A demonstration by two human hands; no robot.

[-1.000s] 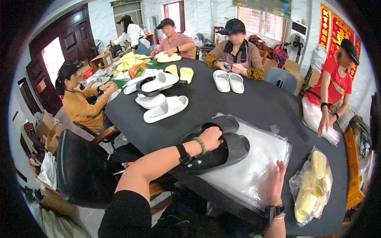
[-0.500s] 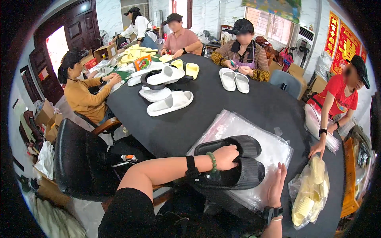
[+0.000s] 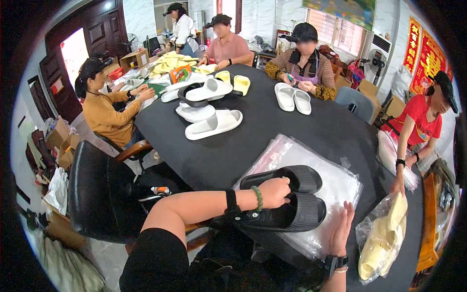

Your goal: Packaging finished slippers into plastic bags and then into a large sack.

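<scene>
A pair of black slide slippers [image 3: 305,212] lies side by side on a stack of clear plastic bags [image 3: 340,187]. My left hand [image 3: 274,193] is closed on the inner edges of the two slippers, where they meet; its fingertips are partly hidden inside them. To the right of the toes, my right hand [image 3: 342,228] stands on its edge against the stack of bags, fingers stretched out and holding nothing. A gap lies between it and the slippers.
Bagged pale yellow slippers [image 3: 379,248] lie at the right edge, with a red-shirted co-worker's hand [image 3: 398,184] on them. White slippers [image 3: 214,124] and yellow ones [image 3: 241,85] sit farther off on the black table [image 3: 262,121]. Several people work around it. A black chair [image 3: 99,194] stands left.
The whole view has shifted slightly. My hands keep the same hold and place by the black slippers. The co-worker's hand at the right has moved a little on the bagged yellow slippers.
</scene>
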